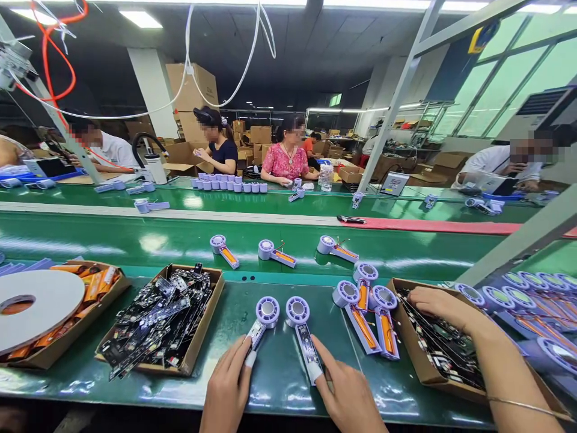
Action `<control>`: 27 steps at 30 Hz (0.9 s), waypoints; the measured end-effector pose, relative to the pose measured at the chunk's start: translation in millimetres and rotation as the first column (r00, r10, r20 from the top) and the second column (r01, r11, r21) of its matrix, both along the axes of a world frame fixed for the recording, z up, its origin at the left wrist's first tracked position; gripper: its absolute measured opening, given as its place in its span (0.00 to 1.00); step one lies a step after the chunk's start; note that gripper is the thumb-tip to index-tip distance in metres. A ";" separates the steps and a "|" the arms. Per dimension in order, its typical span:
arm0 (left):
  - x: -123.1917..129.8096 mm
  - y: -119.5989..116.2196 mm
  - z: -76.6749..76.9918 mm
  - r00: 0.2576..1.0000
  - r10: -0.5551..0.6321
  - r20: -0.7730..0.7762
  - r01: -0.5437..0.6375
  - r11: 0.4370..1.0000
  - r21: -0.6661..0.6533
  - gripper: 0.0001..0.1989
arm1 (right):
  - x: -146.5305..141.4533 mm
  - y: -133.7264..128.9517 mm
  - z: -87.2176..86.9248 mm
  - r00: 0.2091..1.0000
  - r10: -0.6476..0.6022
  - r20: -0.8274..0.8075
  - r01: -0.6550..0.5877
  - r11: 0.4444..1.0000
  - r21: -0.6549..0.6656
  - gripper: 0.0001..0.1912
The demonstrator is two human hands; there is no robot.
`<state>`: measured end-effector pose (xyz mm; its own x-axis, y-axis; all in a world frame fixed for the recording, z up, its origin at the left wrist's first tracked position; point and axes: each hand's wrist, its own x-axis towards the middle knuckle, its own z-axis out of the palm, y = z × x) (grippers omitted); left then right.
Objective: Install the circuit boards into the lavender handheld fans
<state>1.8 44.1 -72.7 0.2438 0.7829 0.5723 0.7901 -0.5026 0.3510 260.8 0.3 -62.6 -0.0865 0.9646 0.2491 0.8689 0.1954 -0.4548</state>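
Observation:
My left hand (pixel 228 385) grips the handle of a lavender handheld fan (pixel 267 311), which has a round ringed head and a circuit board in its open handle. Beside it, my right hand (pixel 345 388) pinches the lower handle of a second lavender handheld fan (pixel 298 311), its black circuit board (pixel 308 349) facing up. White covers show on some of my fingertips. The two heads lie close together on the green table. Right of them sit three fans (pixel 360 322) with orange cells in their handles.
A carton of circuit boards (pixel 211 300) stands on the left, near a white reel (pixel 54 300) over orange cells. At right, a co-worker's hand (pixel 435 304) reaches into another carton (pixel 419 367). Fans (pixel 276 252) lie on the green belt; a slanted metal post (pixel 509 252) rises at right.

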 end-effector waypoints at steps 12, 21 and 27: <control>-3.5 -4.8 -11.2 0.998 -0.027 -0.056 0.027 1.000 0.000 0.20 | 2.1 -8.2 -25.5 0.997 0.075 0.024 -0.079 0.963 0.258 0.18; -1.6 -7.0 -7.0 0.999 -0.037 -0.023 0.038 0.999 0.008 0.21 | -0.3 -5.3 -16.0 0.995 0.086 0.046 -0.095 0.958 0.271 0.22; -1.4 -6.2 -6.7 0.999 -0.028 -0.030 0.029 0.999 0.040 0.21 | 0.1 -6.8 -17.4 0.997 0.069 0.022 -0.072 0.967 0.243 0.22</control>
